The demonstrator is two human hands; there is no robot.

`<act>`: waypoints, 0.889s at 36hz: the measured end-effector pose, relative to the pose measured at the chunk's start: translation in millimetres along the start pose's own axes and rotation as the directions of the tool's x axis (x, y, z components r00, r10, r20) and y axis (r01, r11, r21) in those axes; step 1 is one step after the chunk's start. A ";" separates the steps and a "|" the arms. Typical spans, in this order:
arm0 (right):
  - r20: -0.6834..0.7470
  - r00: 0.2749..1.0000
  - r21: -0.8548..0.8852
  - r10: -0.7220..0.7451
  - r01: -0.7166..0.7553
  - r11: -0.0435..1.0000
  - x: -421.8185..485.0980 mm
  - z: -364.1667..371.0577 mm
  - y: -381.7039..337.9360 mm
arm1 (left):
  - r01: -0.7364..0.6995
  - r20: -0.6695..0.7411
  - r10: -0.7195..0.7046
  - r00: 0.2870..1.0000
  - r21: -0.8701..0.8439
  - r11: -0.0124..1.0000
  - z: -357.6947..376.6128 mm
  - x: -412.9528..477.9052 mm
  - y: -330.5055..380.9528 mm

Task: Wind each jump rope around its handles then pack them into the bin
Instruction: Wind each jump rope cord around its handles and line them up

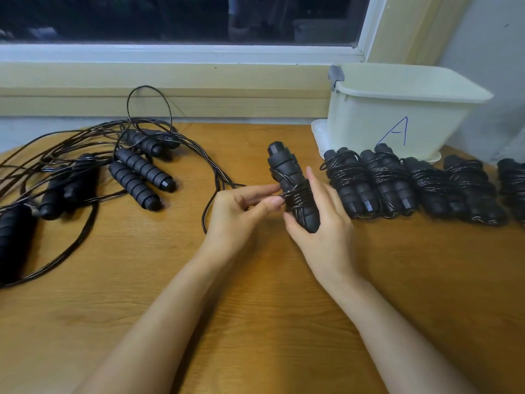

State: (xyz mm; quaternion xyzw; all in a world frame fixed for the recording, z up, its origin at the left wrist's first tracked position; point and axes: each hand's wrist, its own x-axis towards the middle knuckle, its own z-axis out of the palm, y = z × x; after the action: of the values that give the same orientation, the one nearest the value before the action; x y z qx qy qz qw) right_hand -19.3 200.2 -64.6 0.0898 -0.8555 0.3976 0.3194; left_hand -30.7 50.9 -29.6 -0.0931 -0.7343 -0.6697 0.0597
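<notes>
Right hand [318, 220] gripped lower part of handle pair [284, 166], held tilted above table [255, 308]. Left hand [241, 211] pinched cord [299, 196] beside few turns wound at middle; long loose tail ran off to left. This rope judged less than half wound.

To right, row of wound bundles [377, 180] lay on table just before bin [397, 120]. Bin inside was hidden, so packing could not be confirmed; probably not begun.

At left, tangled unwound ropes [142, 166] waited, several handles among them. Winding judged about half finished.
</notes>
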 end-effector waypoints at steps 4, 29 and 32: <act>0.089 0.993 0.239 0.074 -0.094 0.967 -0.2 2.7 -2.7 | 0.072 -0.049 -0.076 0.996 -0.077 0.994 -2.7 2.7 -3.9; 0.273 0.960 0.500 0.061 -0.196 0.843 -2.8 -1.3 -9.2 | 0.093 -0.018 -0.095 0.995 -0.078 0.993 -3.6 2.4 -5.7; 0.262 0.961 0.517 0.085 -0.214 0.829 -2.5 1.1 -7.0 | 0.074 -0.048 -0.076 0.996 -0.041 0.996 -3.4 3.5 -7.5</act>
State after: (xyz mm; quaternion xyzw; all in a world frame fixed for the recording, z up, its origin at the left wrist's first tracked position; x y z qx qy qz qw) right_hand -15.0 194.4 -62.4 0.1535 -0.7440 0.6331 0.1486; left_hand -35.9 47.1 -35.8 -0.0499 -0.7224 -0.6878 0.0507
